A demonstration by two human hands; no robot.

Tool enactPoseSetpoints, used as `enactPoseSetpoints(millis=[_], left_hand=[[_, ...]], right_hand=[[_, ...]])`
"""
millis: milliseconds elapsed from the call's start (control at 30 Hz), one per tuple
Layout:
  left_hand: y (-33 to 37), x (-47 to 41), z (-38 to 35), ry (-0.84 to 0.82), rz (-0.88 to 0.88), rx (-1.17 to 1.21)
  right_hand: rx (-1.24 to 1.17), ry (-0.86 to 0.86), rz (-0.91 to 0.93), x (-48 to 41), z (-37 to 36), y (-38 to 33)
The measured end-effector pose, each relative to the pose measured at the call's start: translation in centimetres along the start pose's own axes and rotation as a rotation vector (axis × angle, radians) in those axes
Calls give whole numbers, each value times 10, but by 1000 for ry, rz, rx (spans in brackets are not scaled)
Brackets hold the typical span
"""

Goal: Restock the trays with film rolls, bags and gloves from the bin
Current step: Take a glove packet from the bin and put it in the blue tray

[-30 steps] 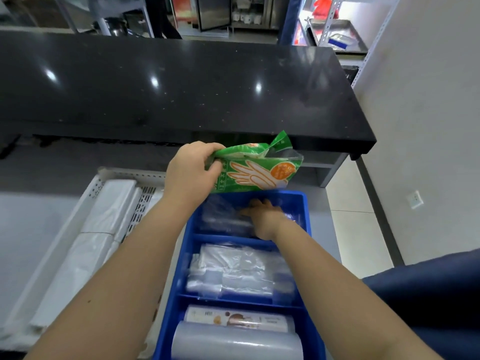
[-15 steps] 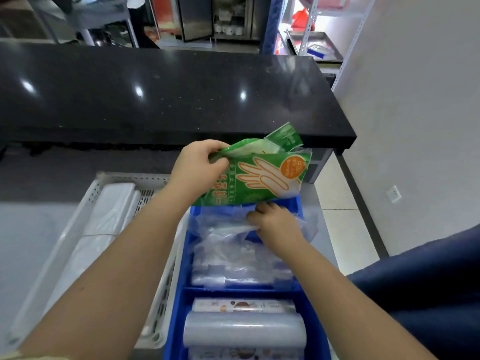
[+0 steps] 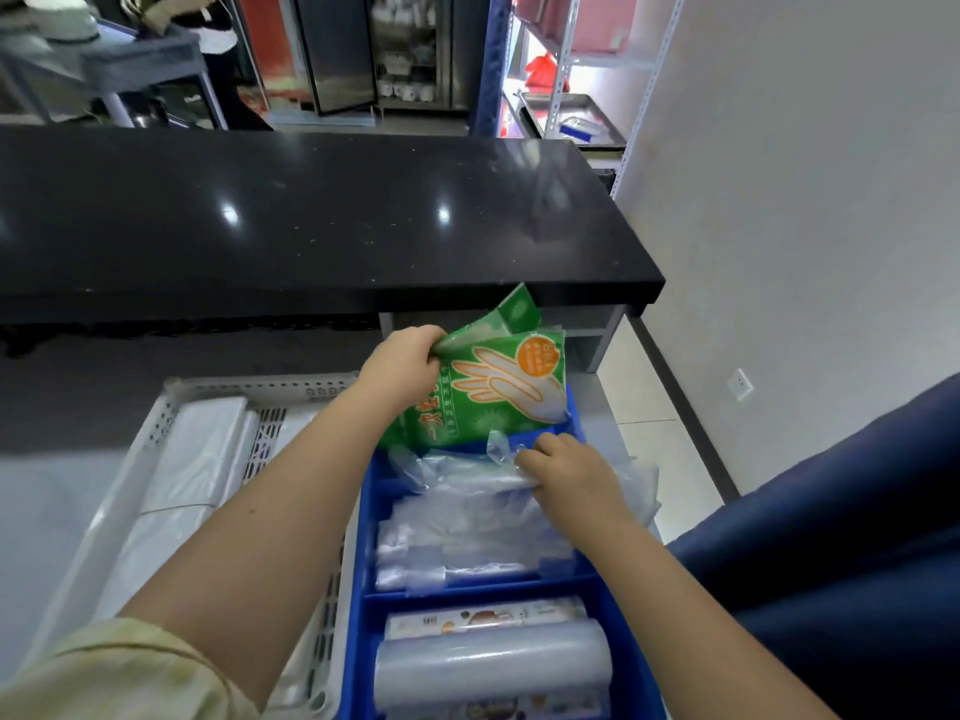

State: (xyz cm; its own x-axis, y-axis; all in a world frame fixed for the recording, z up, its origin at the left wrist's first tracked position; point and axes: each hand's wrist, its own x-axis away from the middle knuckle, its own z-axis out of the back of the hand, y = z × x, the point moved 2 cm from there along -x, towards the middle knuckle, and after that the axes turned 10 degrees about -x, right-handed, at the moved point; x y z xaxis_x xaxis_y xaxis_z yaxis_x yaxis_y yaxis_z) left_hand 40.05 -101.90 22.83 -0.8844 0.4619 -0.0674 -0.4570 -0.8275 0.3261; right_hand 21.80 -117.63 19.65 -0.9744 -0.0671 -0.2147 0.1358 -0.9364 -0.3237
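The green printed plastic glove packet [image 3: 488,387] is being lowered toward the blue tray's far compartment. Crinkled clear plastic bags [image 3: 467,475], earlier lying flat, are being gathered upward by the right hand [image 3: 569,472].

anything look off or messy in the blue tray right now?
Yes. The clear plastic bags in the blue tray's far section are rumpled; loose film hangs over the right rim beside the right hand. The left hand holds the green glove pack tilted above the far end. The film rolls lie tidy.
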Motion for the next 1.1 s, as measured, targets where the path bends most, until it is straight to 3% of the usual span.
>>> enactPoseSetpoints(millis=[200, 333, 433, 667, 933, 1033, 1100], left_hand=[[-1, 3, -16, -65, -114, -232], [6, 10, -26, 149, -200, -216], [18, 15, -33, 211, -276, -175], [33, 9, -38, 11, -283, -263], [14, -7, -25, -90, -156, -48], [17, -4, -28, 27, -181, -245], [15, 1, -18, 161, -177, -238]], right_hand=[[-13, 29, -7, -1, 0, -1], [-10, 28, -6, -2, 2, 1], [-5, 19, -9, -2, 2, 3], [10, 14, -7, -4, 3, 4], [-7, 25, 8, -16, 1, 8], [-13, -13, 27, -25, -4, 9], [-24, -7, 32, -33, -4, 10]])
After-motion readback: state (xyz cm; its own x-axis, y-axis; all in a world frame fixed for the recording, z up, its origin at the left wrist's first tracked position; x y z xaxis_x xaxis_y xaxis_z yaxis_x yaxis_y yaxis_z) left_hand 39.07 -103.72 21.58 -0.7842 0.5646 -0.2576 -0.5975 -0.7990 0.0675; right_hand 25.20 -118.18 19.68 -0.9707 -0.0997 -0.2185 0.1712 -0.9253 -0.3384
